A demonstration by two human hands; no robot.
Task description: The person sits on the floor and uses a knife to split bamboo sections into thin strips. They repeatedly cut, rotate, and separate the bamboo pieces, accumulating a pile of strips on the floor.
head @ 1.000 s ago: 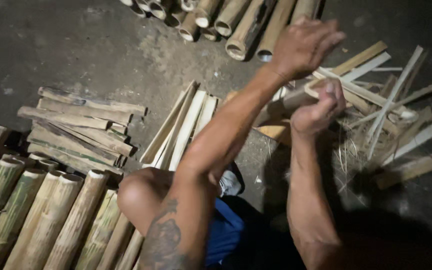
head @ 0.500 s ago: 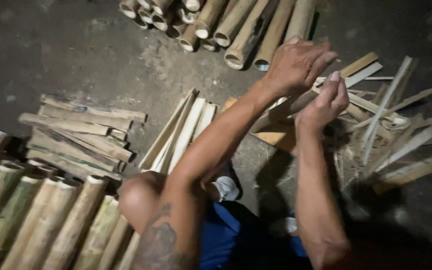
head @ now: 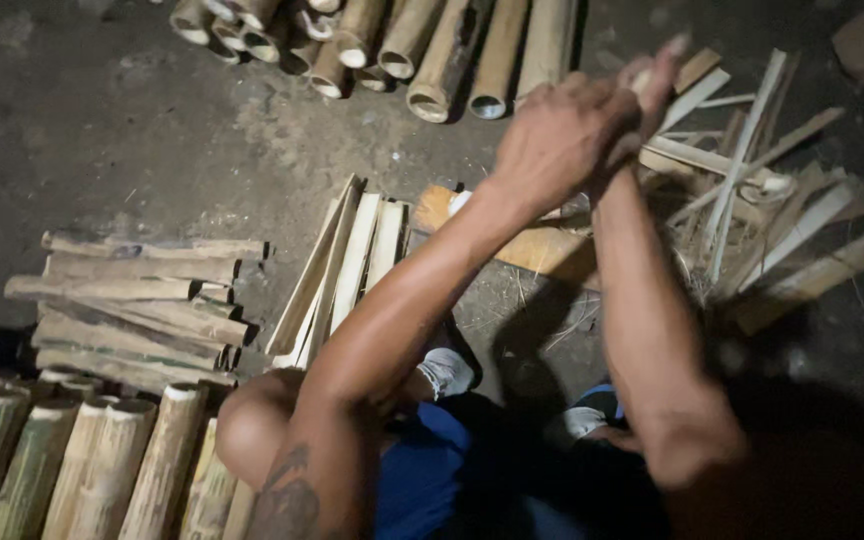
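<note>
Nearest, short of the left hand (head: 564, 140), split bamboo slats (head: 352, 265) lean in a fan beside a wooden block (head: 527, 245). The left hand is curled over the right hand (head: 652, 85); what either grips cannot be told. Just beyond and right of them lies a loose pile of thin bamboo strips (head: 752, 170). Farther left, bare floor (head: 102, 130); farthest, bamboo tubes (head: 422, 45).

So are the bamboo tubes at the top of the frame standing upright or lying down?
Lying down. The bamboo tubes lie side by side on the ground, their hollow cut ends facing the camera.
</note>
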